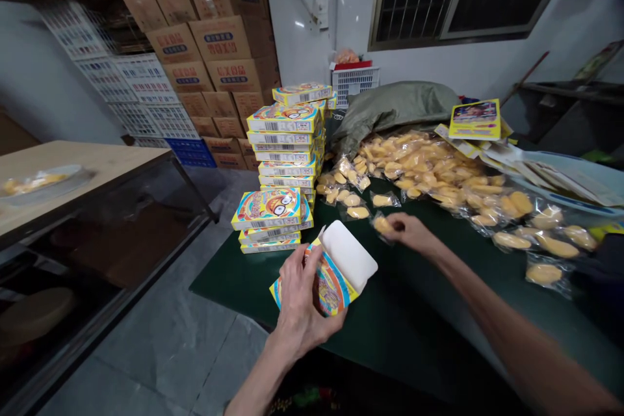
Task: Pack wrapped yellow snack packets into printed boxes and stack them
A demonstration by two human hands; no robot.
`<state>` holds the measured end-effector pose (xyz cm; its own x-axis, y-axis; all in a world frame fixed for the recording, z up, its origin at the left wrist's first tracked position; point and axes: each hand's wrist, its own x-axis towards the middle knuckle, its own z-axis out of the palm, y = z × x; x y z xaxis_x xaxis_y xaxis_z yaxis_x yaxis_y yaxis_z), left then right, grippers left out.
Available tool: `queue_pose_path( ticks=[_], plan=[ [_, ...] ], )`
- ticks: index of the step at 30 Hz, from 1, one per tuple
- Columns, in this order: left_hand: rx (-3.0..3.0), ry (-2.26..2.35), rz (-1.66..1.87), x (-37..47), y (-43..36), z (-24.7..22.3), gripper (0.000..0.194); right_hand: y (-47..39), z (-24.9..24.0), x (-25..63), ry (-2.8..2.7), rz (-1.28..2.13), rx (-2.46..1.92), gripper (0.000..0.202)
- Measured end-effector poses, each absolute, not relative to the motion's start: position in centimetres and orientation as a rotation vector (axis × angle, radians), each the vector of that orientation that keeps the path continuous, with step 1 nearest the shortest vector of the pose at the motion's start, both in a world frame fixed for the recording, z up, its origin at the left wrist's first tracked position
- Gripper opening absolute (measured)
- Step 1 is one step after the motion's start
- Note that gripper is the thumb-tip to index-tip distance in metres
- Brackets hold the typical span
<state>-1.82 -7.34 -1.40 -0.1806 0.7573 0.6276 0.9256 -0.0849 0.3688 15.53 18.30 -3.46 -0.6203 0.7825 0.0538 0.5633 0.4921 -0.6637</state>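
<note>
My left hand grips a small yellow and blue printed carton at the table's near edge. The carton's white end flap stands folded out, facing right and away from me. To the right of it, my right hand pinches a clear-wrapped yellow biscuit-like piece just above the table. Beyond that hand lies a large heap of the same wrapped pieces, with several loose ones at its front. The inside of the carton is hidden from view.
Stacks of printed cartons rise at the table's left side. A green sack lies behind the heap. On the right, a pale blue basin holds flattened cartons. Brown boxes and white crates stand beyond; a wooden table is at left.
</note>
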Motion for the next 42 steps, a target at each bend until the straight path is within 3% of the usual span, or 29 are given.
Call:
queue_pose_path(
  ticks=[7, 13, 17, 24, 31, 36, 42],
  plan=[
    [-1.919, -1.902, -1.065, -1.5, -7.3, -1.2, 0.091, 28.0, -1.3, 13.4, -2.382, 0.748, -1.195, 0.022],
    [-1.883, -1.91, -1.015, -1.6, -6.7, -1.0, 0.089, 26.2, -3.3, 14.4, -2.356, 0.694, -1.219, 0.036],
    [-1.903, -1.938, -0.984, -1.0, -5.8, -1.2, 0.088, 22.7, -1.6, 17.6, -2.285, 0.689, -1.138, 0.042],
    [-1.993, -1.942, -0.9, 1.1, -4.6, -1.0, 0.09, 12.7, 7.1, 21.0, -2.539, 1.327, -0.694, 0.029],
    [-2.101, -1.785, -1.063, 2.6, -4.7, -1.6, 0.096, 9.0, 8.8, 18.8, -2.912, 0.872, -0.695, 0.006],
    [-1.97, -1.881, -1.397, 3.1, -4.7, -2.4, 0.101, 7.5, 8.8, 17.6, -2.82, 0.437, -0.525, 0.009],
    [-1.717, -1.937, -1.45, 3.7, -4.4, -2.5, 0.098, 7.9, 9.5, 18.1, -2.352, 0.576, -0.603, 0.018]
  ],
)
